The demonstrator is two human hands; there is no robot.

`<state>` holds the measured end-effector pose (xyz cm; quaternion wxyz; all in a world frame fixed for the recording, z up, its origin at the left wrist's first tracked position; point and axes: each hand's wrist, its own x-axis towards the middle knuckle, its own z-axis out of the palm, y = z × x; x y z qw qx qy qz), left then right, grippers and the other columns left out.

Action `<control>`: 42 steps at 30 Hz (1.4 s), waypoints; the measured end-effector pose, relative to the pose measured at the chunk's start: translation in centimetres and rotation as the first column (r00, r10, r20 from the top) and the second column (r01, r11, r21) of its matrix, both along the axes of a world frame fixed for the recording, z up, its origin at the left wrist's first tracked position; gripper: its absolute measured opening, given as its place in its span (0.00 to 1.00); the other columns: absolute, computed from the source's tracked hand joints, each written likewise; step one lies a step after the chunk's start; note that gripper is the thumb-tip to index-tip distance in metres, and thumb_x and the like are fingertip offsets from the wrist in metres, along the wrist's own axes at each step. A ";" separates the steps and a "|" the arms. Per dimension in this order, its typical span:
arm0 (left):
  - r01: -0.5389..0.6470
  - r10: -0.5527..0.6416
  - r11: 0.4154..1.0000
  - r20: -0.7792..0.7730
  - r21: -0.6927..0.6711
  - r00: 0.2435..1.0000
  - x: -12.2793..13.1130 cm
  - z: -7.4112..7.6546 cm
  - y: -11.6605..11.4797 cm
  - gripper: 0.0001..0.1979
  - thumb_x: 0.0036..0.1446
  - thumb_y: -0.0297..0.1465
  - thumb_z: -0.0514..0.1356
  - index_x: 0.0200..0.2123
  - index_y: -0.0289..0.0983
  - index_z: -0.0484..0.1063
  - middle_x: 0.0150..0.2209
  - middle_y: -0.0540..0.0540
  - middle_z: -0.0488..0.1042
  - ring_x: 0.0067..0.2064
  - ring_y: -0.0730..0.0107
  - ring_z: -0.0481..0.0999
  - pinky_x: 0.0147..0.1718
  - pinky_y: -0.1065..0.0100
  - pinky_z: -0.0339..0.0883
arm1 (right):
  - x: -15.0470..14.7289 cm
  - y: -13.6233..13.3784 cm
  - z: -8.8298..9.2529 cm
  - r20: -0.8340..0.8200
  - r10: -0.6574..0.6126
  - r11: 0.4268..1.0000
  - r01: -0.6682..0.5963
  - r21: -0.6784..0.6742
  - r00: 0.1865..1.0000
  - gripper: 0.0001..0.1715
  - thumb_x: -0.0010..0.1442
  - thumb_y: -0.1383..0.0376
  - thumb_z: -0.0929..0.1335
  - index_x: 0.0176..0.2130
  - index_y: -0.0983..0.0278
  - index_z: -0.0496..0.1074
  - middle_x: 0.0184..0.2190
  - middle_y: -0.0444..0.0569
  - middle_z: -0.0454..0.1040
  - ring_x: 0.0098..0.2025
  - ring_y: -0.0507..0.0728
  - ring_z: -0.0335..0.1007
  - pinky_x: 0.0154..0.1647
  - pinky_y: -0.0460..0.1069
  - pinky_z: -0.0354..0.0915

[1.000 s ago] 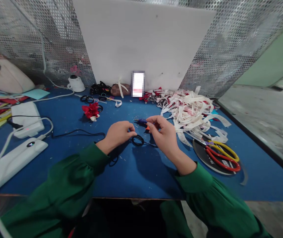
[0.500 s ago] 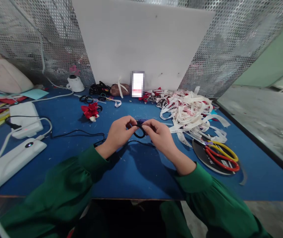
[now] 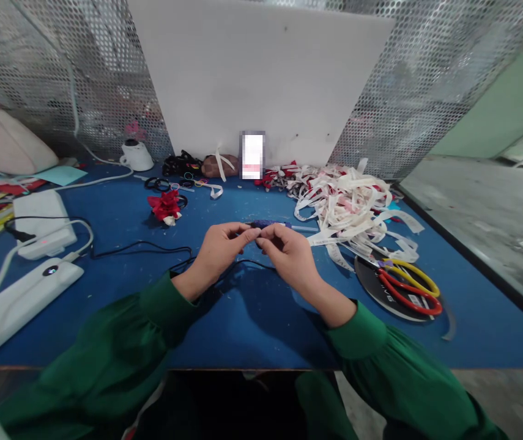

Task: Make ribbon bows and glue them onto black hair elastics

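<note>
My left hand [image 3: 221,249] and my right hand [image 3: 290,250] meet fingertip to fingertip above the blue table [image 3: 261,330]. Both are closed, thumbs and forefingers pinching a black hair tie that is almost wholly hidden by the fingers now. Just behind the fingertips lies a dark blue handle [image 3: 268,223] with a pale, thin shaft [image 3: 304,228] pointing right; its kind is unclear. A black cable [image 3: 254,263] runs beneath my hands. To the left rests a red fabric flower [image 3: 164,206].
White ribbon strips [image 3: 344,201] are heaped at the back right. Scissors [image 3: 410,284] with red and yellow handles lie on a black disc [image 3: 375,293]. At left are a white power strip [image 3: 22,305], a white adapter [image 3: 43,223] and a white cup [image 3: 137,156]. A phone [image 3: 252,156] stands at the back.
The black ring of the hair tie showed between my fingers before; now the fingertips have come together and cover it. The view has shifted slightly.
</note>
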<state>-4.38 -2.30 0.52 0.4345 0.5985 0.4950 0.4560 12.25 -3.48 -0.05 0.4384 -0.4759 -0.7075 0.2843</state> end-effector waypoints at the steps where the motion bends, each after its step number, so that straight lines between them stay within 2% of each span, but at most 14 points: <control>1: 0.032 -0.029 0.998 0.061 -0.053 0.998 0.1 -0.1 0.0 0.15 0.53 0.43 0.67 0.26 0.37 0.78 0.21 0.51 0.69 0.24 0.74 0.63 0.24 0.70 0.55 | 0.0 -0.1 0.0 0.072 0.005 0.999 -0.008 0.048 0.997 0.07 0.63 0.63 0.67 0.32 0.61 0.70 0.26 0.43 0.71 0.28 0.53 0.66 0.30 0.48 0.59; 4: 0.008 0.027 0.988 0.231 -0.151 0.973 0.2 -0.3 0.1 0.13 0.50 0.42 0.70 0.28 0.37 0.79 0.25 0.50 0.73 0.23 0.78 0.61 0.21 0.71 0.50 | 0.6 0.2 0.2 0.327 -0.078 0.986 0.024 0.167 0.942 0.05 0.65 0.63 0.67 0.36 0.61 0.72 0.34 0.48 0.75 0.33 0.55 0.70 0.32 0.49 0.58; 7: -0.054 0.126 0.975 0.333 -0.216 0.934 -0.1 -0.2 0.4 0.14 0.49 0.41 0.70 0.31 0.36 0.79 0.35 0.46 0.79 0.23 0.80 0.62 0.19 0.72 0.48 | 2.1 1.4 0.1 0.552 -0.288 0.956 0.198 0.217 0.782 0.12 0.63 0.56 0.70 0.37 0.63 0.73 0.36 0.55 0.76 0.32 0.59 0.71 0.30 0.51 0.56; 10: -0.074 0.179 0.957 0.367 -0.282 0.913 -0.4 0.0 0.6 0.14 0.49 0.40 0.71 0.33 0.36 0.78 0.36 0.45 0.79 0.23 0.81 0.63 0.19 0.74 0.48 | 3.7 3.1 -0.6 0.673 -0.300 0.942 0.321 0.098 0.676 0.22 0.57 0.47 0.72 0.31 0.63 0.71 0.24 0.52 0.72 0.27 0.60 0.70 0.26 0.50 0.55; 12: -0.078 0.203 0.943 0.373 -0.323 0.905 -0.4 0.0 0.6 0.13 0.49 0.39 0.70 0.33 0.35 0.79 0.35 0.45 0.79 0.24 0.81 0.64 0.19 0.74 0.50 | 4.4 4.0 -1.0 0.666 -0.232 0.948 0.318 -0.008 0.709 0.23 0.54 0.47 0.73 0.25 0.61 0.69 0.19 0.47 0.69 0.23 0.57 0.67 0.24 0.49 0.54; 16: -0.087 0.233 0.930 0.390 -0.356 0.891 -0.3 -0.1 0.6 0.11 0.51 0.37 0.69 0.32 0.35 0.79 0.33 0.45 0.79 0.24 0.81 0.65 0.19 0.75 0.51 | 4.5 5.0 -1.4 0.354 -0.100 0.880 0.248 -0.406 0.930 0.17 0.51 0.57 0.74 0.20 0.61 0.67 0.14 0.44 0.66 0.16 0.53 0.63 0.20 0.48 0.54; 19: -0.107 0.256 0.929 0.407 -0.355 0.877 -0.3 0.0 0.7 0.09 0.52 0.36 0.68 0.31 0.35 0.79 0.32 0.46 0.78 0.24 0.81 0.65 0.19 0.75 0.51 | 4.0 5.0 -1.4 0.095 -0.146 0.802 0.174 -0.571 0.985 0.12 0.52 0.60 0.71 0.23 0.61 0.68 0.13 0.42 0.64 0.15 0.52 0.61 0.17 0.48 0.55; 22: -0.137 0.285 0.928 0.422 -0.348 0.861 -0.4 0.2 0.8 0.09 0.52 0.36 0.68 0.31 0.35 0.79 0.32 0.47 0.77 0.24 0.82 0.65 0.19 0.75 0.52 | 3.2 4.7 -1.4 -0.048 -0.194 0.832 0.139 -0.537 0.980 0.08 0.55 0.60 0.68 0.29 0.62 0.67 0.19 0.41 0.66 0.19 0.52 0.65 0.20 0.47 0.60; 25: -0.134 0.287 0.928 0.437 -0.348 0.852 -0.5 0.2 0.7 0.10 0.52 0.37 0.68 0.32 0.35 0.79 0.33 0.46 0.78 0.24 0.81 0.67 0.20 0.75 0.56 | 2.4 4.2 -1.1 -0.355 -0.247 0.930 0.117 -0.348 0.902 0.15 0.51 0.59 0.71 0.37 0.61 0.65 0.28 0.42 0.72 0.26 0.53 0.73 0.25 0.47 0.66; 27: -0.125 0.281 0.929 0.441 -0.349 0.853 -0.5 0.1 0.7 0.11 0.52 0.37 0.69 0.32 0.35 0.79 0.33 0.46 0.79 0.24 0.80 0.69 0.22 0.74 0.59 | 2.0 3.7 -0.7 -0.526 -0.203 0.969 0.091 -0.230 0.826 0.21 0.48 0.59 0.73 0.40 0.60 0.65 0.34 0.44 0.75 0.26 0.52 0.73 0.26 0.48 0.67; 29: -0.123 0.274 0.930 0.432 -0.346 0.860 -0.4 0.0 0.7 0.12 0.51 0.37 0.69 0.33 0.35 0.79 0.34 0.45 0.80 0.24 0.80 0.70 0.22 0.74 0.61 | 1.8 3.1 -0.1 -0.600 -0.108 0.972 -0.042 -0.231 0.793 0.20 0.50 0.58 0.73 0.42 0.61 0.69 0.39 0.48 0.78 0.23 0.49 0.68 0.24 0.48 0.65; 32: -0.117 0.258 0.936 0.423 -0.331 0.868 -0.5 0.0 0.7 0.13 0.51 0.38 0.70 0.34 0.34 0.80 0.34 0.44 0.80 0.24 0.78 0.72 0.24 0.73 0.63 | 1.6 2.2 0.6 -0.660 -0.012 0.929 -0.236 -0.285 0.751 0.17 0.56 0.56 0.71 0.42 0.63 0.72 0.40 0.51 0.80 0.18 0.47 0.60 0.21 0.48 0.60; 39: -0.082 0.163 0.976 0.427 -0.203 0.889 -0.5 0.4 0.7 0.17 0.46 0.34 0.72 0.41 0.35 0.80 0.39 0.43 0.82 0.32 0.73 0.79 0.33 0.71 0.71 | 0.9 0.9 1.0 -0.572 0.042 0.959 -0.194 -0.207 0.819 0.10 0.55 0.61 0.74 0.36 0.65 0.76 0.19 0.41 0.72 0.21 0.50 0.63 0.28 0.47 0.61; 42: -0.092 0.151 0.983 0.410 -0.158 0.900 -0.4 0.6 0.6 0.17 0.48 0.33 0.72 0.42 0.36 0.81 0.40 0.44 0.82 0.33 0.71 0.80 0.36 0.69 0.72 | 0.6 0.6 1.0 -0.517 0.035 0.957 -0.178 -0.229 0.855 0.10 0.56 0.61 0.73 0.36 0.65 0.77 0.18 0.41 0.71 0.21 0.50 0.64 0.27 0.47 0.61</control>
